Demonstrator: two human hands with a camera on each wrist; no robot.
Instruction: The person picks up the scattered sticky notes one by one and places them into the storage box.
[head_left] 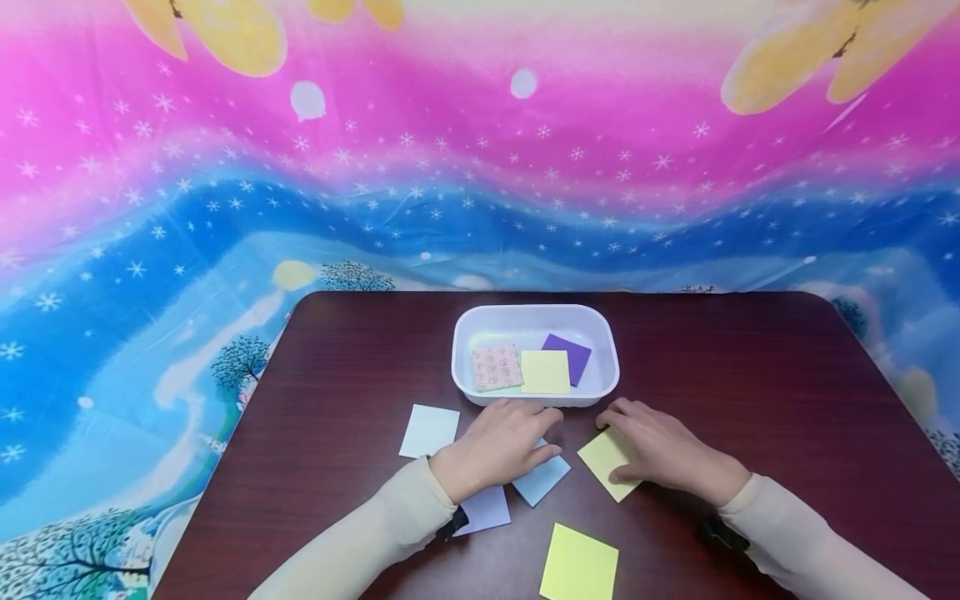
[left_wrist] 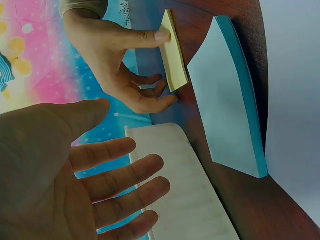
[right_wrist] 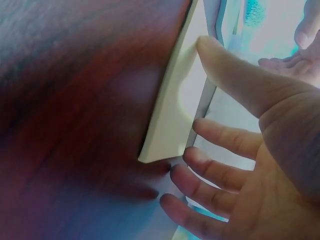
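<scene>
My left hand (head_left: 498, 442) hovers over a light-blue sticky-note pad (head_left: 542, 482), its fingers spread and empty in the left wrist view. My right hand (head_left: 663, 446) spans a pale-yellow sticky-note pad (head_left: 602, 462) that lies on the table. In the right wrist view, the right thumb reaches to that pad's face, with loosely bent fingertips close to its edge; firm contact is hard to tell. Just beyond both hands stands a white plastic tub (head_left: 460, 354) holding a patterned pink pad (head_left: 497, 367), a cream-yellow pad (head_left: 545, 372) and a purple pad (head_left: 577, 358).
A pale, whitish-blue pad (head_left: 430, 431) lies left of the left hand. Partly under the left forearm is a lavender pad (head_left: 486, 510). Near the front sits a bright-yellow pad (head_left: 579, 562). Behind the dark wooden table (head_left: 360, 350) hangs a colourful printed cloth (head_left: 480, 167).
</scene>
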